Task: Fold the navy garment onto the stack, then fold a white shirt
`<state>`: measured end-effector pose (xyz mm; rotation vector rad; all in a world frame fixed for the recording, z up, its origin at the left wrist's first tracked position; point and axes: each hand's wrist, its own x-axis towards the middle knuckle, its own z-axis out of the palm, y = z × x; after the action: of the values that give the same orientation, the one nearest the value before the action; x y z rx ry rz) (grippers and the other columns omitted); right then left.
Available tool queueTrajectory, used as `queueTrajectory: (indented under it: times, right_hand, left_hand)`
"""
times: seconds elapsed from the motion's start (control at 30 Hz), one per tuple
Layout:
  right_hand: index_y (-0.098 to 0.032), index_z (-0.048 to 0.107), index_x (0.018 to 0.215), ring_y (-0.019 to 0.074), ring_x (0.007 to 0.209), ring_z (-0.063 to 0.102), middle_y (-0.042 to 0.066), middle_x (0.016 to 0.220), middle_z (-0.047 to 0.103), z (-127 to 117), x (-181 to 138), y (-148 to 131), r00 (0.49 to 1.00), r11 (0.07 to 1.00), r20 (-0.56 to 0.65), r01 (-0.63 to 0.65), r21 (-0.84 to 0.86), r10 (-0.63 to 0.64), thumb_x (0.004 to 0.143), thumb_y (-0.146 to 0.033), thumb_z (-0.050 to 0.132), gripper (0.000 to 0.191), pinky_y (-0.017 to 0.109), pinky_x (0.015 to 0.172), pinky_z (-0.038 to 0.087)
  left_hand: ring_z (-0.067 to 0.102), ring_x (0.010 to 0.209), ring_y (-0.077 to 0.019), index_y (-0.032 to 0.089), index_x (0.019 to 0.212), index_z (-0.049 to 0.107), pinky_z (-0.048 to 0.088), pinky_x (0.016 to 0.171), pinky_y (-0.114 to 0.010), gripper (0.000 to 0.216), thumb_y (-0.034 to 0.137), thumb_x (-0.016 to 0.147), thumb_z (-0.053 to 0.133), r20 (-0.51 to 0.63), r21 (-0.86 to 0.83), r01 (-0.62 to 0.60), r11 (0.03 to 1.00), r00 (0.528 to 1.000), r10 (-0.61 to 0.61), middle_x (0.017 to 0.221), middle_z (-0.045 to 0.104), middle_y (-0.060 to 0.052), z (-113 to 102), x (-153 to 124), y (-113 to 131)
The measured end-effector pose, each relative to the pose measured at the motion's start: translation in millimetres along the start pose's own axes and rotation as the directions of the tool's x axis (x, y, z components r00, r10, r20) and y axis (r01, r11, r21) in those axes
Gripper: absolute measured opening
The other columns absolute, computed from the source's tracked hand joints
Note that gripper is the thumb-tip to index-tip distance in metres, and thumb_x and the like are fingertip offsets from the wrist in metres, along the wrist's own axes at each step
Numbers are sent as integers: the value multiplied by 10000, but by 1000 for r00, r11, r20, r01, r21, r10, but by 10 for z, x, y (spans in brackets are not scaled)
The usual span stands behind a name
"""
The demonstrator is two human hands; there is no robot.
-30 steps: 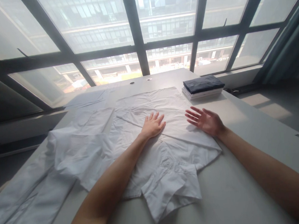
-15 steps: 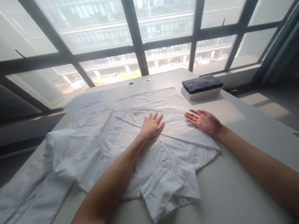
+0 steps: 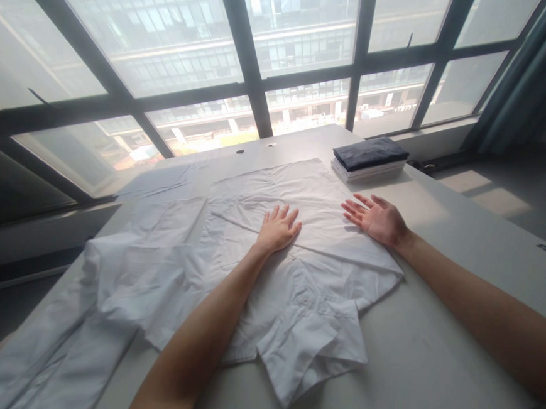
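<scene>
A white shirt [image 3: 316, 276] lies spread on the table, its collar end towards me and wrinkles running across its body. My left hand [image 3: 279, 228] rests palm down on the middle of the shirt, fingers spread. At the shirt's right edge, my right hand [image 3: 378, 220] is turned palm up with its fingers stretched out and holds nothing. Whether its back touches the cloth I cannot tell. Crumpled white cloth [image 3: 137, 284] adjoins the shirt on the left, partly behind my left forearm.
A stack of folded white garments [image 3: 369, 173] with a folded dark garment [image 3: 370, 153] on top stands at the back right of the white table [image 3: 451, 304]. Large windows [image 3: 184, 41] rise behind the table, and a curtain [image 3: 513, 78] hangs on the right.
My right hand has shifted slightly to the right, its fingers a little more raised. My left hand and the shirt look unchanged.
</scene>
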<state>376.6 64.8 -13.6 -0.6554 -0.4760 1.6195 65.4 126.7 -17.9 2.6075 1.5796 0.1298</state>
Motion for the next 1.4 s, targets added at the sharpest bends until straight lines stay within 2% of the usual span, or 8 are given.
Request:
queueTrajectory:
  times: [0.1, 0.2, 0.37, 0.57, 0.7, 0.9, 1.17, 1.4]
  right_hand:
    - [-237, 581, 1330, 299, 1336, 607, 151, 1405, 647, 36, -78, -59, 989, 994, 128, -67, -84, 77, 973, -384, 544, 388, 563, 1041, 555]
    - [-239, 563, 1411, 313, 1369, 580, 134, 1469, 619, 78, -188, -117, 910, 938, 283, -232, -259, 303, 1013, -451, 498, 456, 588, 1100, 485]
    - [-207, 560, 1438, 295, 1332, 617, 151, 1470, 617, 101, -266, -109, 842, 843, 294, -294, -451, 451, 1047, -404, 489, 444, 543, 1111, 488]
    - [-178, 568, 1405, 312, 1273, 659, 181, 1412, 648, 82, -186, -66, 896, 876, 210, -292, -385, 391, 1057, -410, 470, 430, 563, 1055, 540]
    - [-219, 613, 1263, 287, 1210, 694, 149, 1296, 701, -33, -14, -67, 995, 982, 4, -95, -164, 97, 1039, -331, 446, 301, 533, 962, 616]
    - [-255, 615, 1190, 239, 1210, 681, 131, 1219, 709, -210, 106, -214, 956, 978, -224, 203, 40, -189, 1004, -350, 428, 279, 465, 931, 647]
    - [-197, 576, 1304, 310, 1307, 629, 212, 1401, 613, -41, 5, -149, 999, 997, -11, 42, -60, -42, 1008, -623, 376, 556, 545, 1001, 585]
    - [-197, 580, 1256, 259, 1302, 636, 210, 1425, 593, -132, 102, -97, 978, 994, -184, 94, -59, -103, 1023, -591, 359, 508, 448, 1039, 570]
  left_hand:
    - [190, 1587, -352, 314, 1604, 396, 160, 1265, -583, 605, 554, 1051, 354, 2, 2, 2, 1000, 1000, -2, 1715, 287, -56, 0, -1, 0]
    - [193, 1585, -359, 303, 1604, 399, 161, 1263, -588, 608, 553, 1051, 351, -3, 2, -2, 1000, 1000, 2, 1713, 290, -67, 3, -2, 2]
    - [197, 1583, -371, 292, 1603, 403, 163, 1261, -598, 611, 548, 1050, 355, -9, 2, -2, 1000, 1000, 2, 1709, 297, -78, 11, 0, 6]
    - [191, 1584, -367, 296, 1604, 398, 161, 1259, -598, 612, 553, 1051, 356, -5, -2, -1, 1000, 1000, 1, 1711, 292, -78, 8, 1, 1]
    - [187, 1586, -365, 300, 1606, 393, 161, 1258, -599, 610, 552, 1053, 355, -3, -6, -3, 1000, 1000, 3, 1712, 290, -78, 6, -2, -2]
    - [196, 1582, -374, 285, 1603, 403, 166, 1258, -603, 610, 548, 1054, 360, -10, 0, -9, 1000, 1000, 9, 1709, 296, -86, 18, -1, -5]
    - [189, 1585, -372, 288, 1603, 399, 163, 1261, -596, 606, 545, 1056, 361, -1, -1, -5, 1000, 1000, 5, 1712, 290, -79, 9, 2, 4]
    - [197, 1579, -391, 275, 1601, 411, 173, 1253, -614, 608, 538, 1055, 369, -11, -13, -9, 1000, 1000, 8, 1709, 294, -92, 16, 3, -2]
